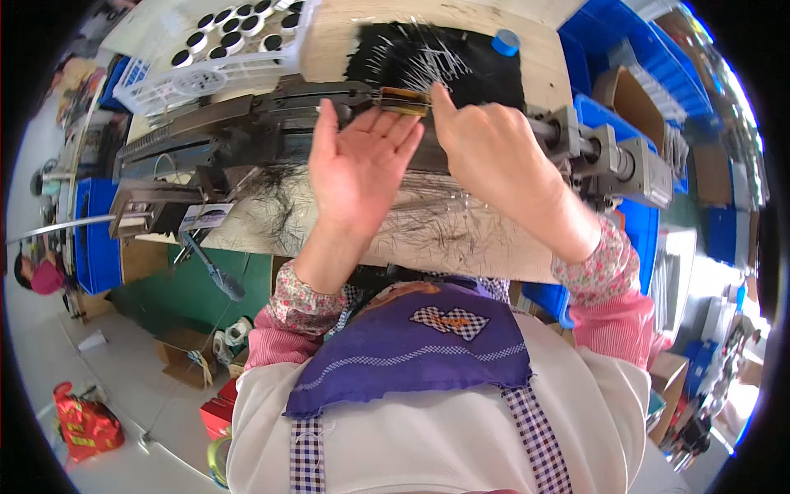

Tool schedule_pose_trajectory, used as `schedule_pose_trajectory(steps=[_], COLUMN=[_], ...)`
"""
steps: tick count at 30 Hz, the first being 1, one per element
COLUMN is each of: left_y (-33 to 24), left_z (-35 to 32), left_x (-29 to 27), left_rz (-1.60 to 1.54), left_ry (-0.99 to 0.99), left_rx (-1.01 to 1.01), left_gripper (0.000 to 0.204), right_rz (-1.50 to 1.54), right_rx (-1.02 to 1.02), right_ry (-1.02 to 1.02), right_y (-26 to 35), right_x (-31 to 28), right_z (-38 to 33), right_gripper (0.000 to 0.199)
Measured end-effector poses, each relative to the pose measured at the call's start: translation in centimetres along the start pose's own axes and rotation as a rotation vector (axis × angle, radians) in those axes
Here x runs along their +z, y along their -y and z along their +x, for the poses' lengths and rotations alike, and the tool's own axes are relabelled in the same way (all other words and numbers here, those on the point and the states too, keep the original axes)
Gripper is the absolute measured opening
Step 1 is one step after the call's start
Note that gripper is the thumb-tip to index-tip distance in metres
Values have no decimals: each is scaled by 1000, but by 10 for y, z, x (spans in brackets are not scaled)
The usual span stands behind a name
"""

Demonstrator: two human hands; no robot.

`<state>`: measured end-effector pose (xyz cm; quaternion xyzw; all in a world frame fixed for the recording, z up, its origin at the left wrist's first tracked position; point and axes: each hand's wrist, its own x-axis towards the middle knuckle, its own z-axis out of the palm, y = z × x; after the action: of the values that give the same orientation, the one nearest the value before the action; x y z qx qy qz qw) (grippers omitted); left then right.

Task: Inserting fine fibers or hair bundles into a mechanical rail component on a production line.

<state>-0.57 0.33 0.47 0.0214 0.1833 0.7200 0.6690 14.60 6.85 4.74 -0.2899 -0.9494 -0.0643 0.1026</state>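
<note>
My left hand (360,169) lies palm up with its fingers stretched out, their tips just below a small brass-coloured block (404,101) on the long dark metal machine (271,119). Over the block's right end, my right hand (499,146) points its index finger, with the other fingers curled in. The thumb and anything pinched under it are hidden. Behind the block, many thin white and silver needle-like pieces (436,62) are scattered on a black cloth (494,78).
A clear plastic crate (271,62) of white, black-topped round pieces stands at back left. A blue round cap (506,43) sits on the cloth. Dark thin bristles (284,214) litter the wooden table (485,239). Silver shaft blocks (642,169) end the machine at right, near blue bins (650,62).
</note>
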Motion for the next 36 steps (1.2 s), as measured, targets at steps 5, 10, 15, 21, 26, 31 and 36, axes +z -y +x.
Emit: schedule_pose_trajectory(steps=[5,10,15,21,26,31,36], left_y=[-2,34,72,10,-70,-184,-169], left_z=[12,-7,-5,-100,-137,-214,-208], left_x=[-2,-19,-30,-53,-95,-169,-162], left_rz=[143,95,486,329,2541,1998,1901], left_ry=[29,-192,-126,383,-618,-1705,-1694], left_rx=[-83,86,-142,-205,1047,275,245], left_gripper=[61,20,54,48,62,88,81], right_rz=[242,445,288,622,868,946,885], right_rx=[-37,167,325,213,187,275,390], right_ry=[-145,224,299,199,99,-147,-317], right_y=[-5,6,1,32,26,16,-4], right_x=[13,78,148,128,112,83,60], right_z=[-33,-109,-124,-98,-99,-103,-115], right_gripper=[37,32,17,12,18,17,14])
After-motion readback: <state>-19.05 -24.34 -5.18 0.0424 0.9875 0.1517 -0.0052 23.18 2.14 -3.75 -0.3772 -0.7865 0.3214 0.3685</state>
